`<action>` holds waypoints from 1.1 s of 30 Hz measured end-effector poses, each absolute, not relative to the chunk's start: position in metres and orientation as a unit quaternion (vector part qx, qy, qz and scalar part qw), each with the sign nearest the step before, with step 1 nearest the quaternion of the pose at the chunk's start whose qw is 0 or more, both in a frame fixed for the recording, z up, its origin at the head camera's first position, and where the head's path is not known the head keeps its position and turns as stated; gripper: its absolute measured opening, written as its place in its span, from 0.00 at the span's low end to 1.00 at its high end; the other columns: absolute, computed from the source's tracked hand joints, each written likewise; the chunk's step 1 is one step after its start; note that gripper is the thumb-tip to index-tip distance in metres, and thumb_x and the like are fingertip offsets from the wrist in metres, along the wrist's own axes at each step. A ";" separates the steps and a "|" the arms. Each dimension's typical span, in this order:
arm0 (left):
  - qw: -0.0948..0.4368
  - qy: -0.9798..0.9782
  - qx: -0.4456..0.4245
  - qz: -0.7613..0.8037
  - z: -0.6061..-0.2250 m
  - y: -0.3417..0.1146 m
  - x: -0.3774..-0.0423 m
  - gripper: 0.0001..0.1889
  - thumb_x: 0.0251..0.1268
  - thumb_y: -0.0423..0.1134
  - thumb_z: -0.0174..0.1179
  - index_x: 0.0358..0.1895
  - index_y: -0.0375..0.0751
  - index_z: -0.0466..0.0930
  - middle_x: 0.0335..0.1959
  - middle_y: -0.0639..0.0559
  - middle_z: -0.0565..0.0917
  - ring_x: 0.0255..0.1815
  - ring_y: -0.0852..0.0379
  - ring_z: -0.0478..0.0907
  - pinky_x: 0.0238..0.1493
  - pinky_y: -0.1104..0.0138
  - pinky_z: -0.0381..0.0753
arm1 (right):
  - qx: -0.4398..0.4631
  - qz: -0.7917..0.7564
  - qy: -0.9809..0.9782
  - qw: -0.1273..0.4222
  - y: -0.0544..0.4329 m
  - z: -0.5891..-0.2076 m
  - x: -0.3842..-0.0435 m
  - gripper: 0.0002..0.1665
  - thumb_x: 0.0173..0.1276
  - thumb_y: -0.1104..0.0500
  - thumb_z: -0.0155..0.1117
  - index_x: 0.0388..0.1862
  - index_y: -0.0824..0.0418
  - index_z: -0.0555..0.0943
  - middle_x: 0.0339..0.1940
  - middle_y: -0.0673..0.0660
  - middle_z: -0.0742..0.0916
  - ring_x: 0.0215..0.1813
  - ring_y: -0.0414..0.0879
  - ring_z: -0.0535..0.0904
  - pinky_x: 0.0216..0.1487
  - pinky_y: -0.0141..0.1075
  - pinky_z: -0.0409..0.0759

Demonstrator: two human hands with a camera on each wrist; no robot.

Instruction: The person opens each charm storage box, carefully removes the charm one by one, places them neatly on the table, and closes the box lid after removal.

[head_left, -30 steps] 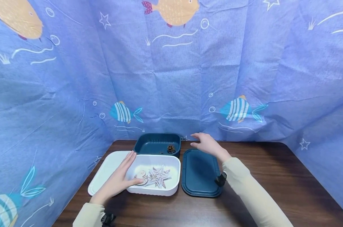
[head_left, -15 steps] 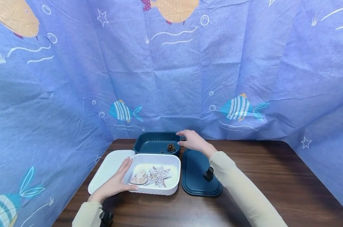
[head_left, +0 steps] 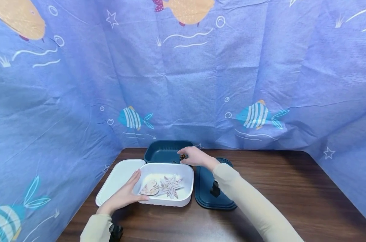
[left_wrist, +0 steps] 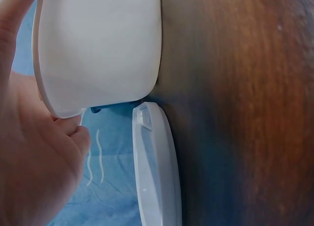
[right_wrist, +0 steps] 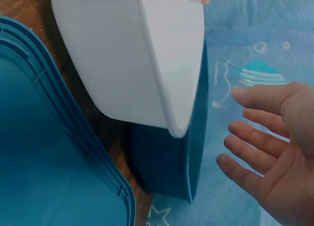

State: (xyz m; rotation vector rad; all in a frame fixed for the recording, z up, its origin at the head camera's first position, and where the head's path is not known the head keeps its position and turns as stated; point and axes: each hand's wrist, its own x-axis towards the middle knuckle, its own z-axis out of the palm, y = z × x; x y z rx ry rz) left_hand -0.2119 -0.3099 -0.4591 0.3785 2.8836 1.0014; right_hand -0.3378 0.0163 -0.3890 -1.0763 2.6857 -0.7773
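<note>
A white container holds star-shaped ornaments and a heart-shaped piece. My left hand rests against its left end, fingers extended along the side and thumb near the front rim. Behind it stands a dark blue container with a pine cone inside, partly covered by my right hand. That hand hovers above the blue container's right end with spread, loosely bent fingers. In the right wrist view, nothing lies between the right hand's fingers.
A white lid lies left of the white container, and a dark blue lid lies to the right, under my right forearm. Everything stands on a brown wooden table. A blue fish-patterned cloth hangs behind.
My right hand has moved left and slightly down, from above the blue lid to above the pine cone. My left thumb has moved from over the heart-shaped piece to the front rim.
</note>
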 end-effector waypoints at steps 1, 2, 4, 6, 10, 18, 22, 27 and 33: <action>0.033 0.936 0.122 0.327 -0.459 -0.310 -0.212 0.65 0.51 0.61 0.75 0.80 0.30 0.42 0.82 0.36 0.41 0.82 0.37 0.36 0.76 0.40 0.47 | -0.364 -0.255 0.893 0.076 0.014 -0.390 -0.337 0.28 0.73 0.58 0.66 0.70 0.59 0.76 0.66 0.59 0.81 0.68 0.54 0.75 0.65 0.48 0.75; 0.034 0.936 0.123 0.328 -0.459 -0.310 -0.213 0.65 0.51 0.61 0.75 0.80 0.30 0.42 0.82 0.36 0.41 0.82 0.37 0.36 0.76 0.40 0.47 | -0.369 -0.249 0.892 0.079 0.013 -0.392 -0.337 0.28 0.72 0.59 0.66 0.70 0.59 0.76 0.66 0.59 0.81 0.68 0.54 0.75 0.65 0.47 0.75; 0.034 0.935 0.125 0.331 -0.459 -0.310 -0.213 0.65 0.52 0.60 0.75 0.80 0.30 0.42 0.82 0.35 0.41 0.82 0.36 0.36 0.75 0.39 0.47 | -0.381 -0.231 0.891 0.082 0.008 -0.394 -0.336 0.28 0.72 0.58 0.67 0.69 0.58 0.77 0.66 0.57 0.81 0.68 0.53 0.75 0.64 0.46 0.76; 0.034 0.935 0.126 0.330 -0.459 -0.310 -0.213 0.65 0.52 0.60 0.75 0.80 0.29 0.41 0.82 0.34 0.41 0.82 0.36 0.36 0.75 0.39 0.46 | -0.391 -0.216 0.890 0.086 0.004 -0.395 -0.335 0.28 0.71 0.59 0.68 0.69 0.58 0.77 0.66 0.56 0.81 0.67 0.52 0.76 0.64 0.45 0.76; 0.034 0.934 0.125 0.333 -0.459 -0.310 -0.213 0.65 0.52 0.60 0.75 0.80 0.29 0.41 0.82 0.34 0.41 0.82 0.36 0.36 0.76 0.40 0.45 | -0.407 -0.188 0.888 0.099 -0.005 -0.396 -0.330 0.29 0.70 0.59 0.69 0.69 0.59 0.77 0.67 0.55 0.80 0.68 0.51 0.75 0.68 0.46 0.73; 0.025 0.933 0.125 0.338 -0.460 -0.309 -0.218 0.64 0.52 0.58 0.76 0.80 0.29 0.41 0.82 0.35 0.42 0.82 0.36 0.37 0.76 0.41 0.45 | -0.417 -0.128 0.892 0.120 -0.018 -0.401 -0.324 0.32 0.68 0.59 0.70 0.71 0.57 0.76 0.69 0.56 0.78 0.71 0.51 0.73 0.66 0.43 0.75; 0.021 0.933 0.125 0.338 -0.461 -0.310 -0.219 0.65 0.51 0.58 0.76 0.80 0.29 0.42 0.82 0.34 0.42 0.82 0.36 0.37 0.76 0.41 0.46 | -0.417 -0.121 0.893 0.117 -0.021 -0.404 -0.322 0.32 0.67 0.58 0.71 0.70 0.56 0.77 0.70 0.55 0.78 0.71 0.50 0.73 0.66 0.42 0.75; 0.025 0.931 0.124 0.343 -0.460 -0.309 -0.217 0.65 0.51 0.58 0.76 0.80 0.29 0.41 0.82 0.34 0.41 0.82 0.36 0.37 0.76 0.41 0.45 | -0.426 -0.124 0.886 0.133 -0.024 -0.409 -0.317 0.31 0.68 0.59 0.71 0.70 0.56 0.77 0.69 0.52 0.79 0.73 0.48 0.71 0.69 0.42 0.72; 0.027 0.931 0.126 0.343 -0.461 -0.309 -0.216 0.65 0.51 0.59 0.76 0.80 0.29 0.42 0.82 0.35 0.42 0.82 0.37 0.37 0.76 0.41 0.46 | -0.426 -0.104 0.884 0.164 -0.027 -0.412 -0.313 0.30 0.67 0.58 0.72 0.69 0.55 0.78 0.67 0.50 0.80 0.70 0.46 0.73 0.68 0.40 0.73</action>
